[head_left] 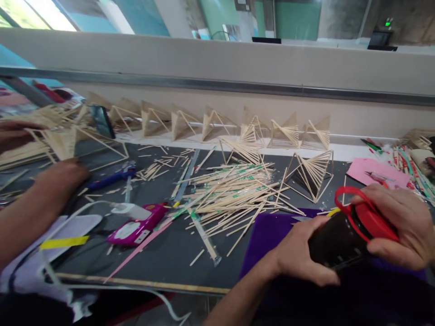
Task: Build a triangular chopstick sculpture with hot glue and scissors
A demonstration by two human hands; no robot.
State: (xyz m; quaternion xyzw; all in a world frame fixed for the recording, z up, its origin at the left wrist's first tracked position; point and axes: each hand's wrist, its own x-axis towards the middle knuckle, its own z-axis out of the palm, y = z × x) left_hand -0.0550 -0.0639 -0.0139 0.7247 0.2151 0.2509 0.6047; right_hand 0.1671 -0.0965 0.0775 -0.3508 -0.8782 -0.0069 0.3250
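"Red lid (375, 221), fingers of the right hand (403, 222) closed round it, left hand (294, 253) gripping the dark bottle (335, 242)!"

"Where exactly?"

"Over the purple mat (263, 231), by the desk's (152, 267) near edge, towards its right end."

"Any danger?"

"If the left grip slips, it could drop; a loose lid could spill anything inside towards that stick frame (311, 179) beyond."

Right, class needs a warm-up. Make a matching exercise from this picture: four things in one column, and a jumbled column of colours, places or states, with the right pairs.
Things:
1. Lid
2. Left hand
3. Power block
4. Loose sticks

Descriptions:
A. Magenta, with a white adapter on it
B. Around the dark body of the bottle
C. Piled mid-table
D. Red, held by the right hand

Right pairs: 1-D, 2-B, 3-A, 4-C
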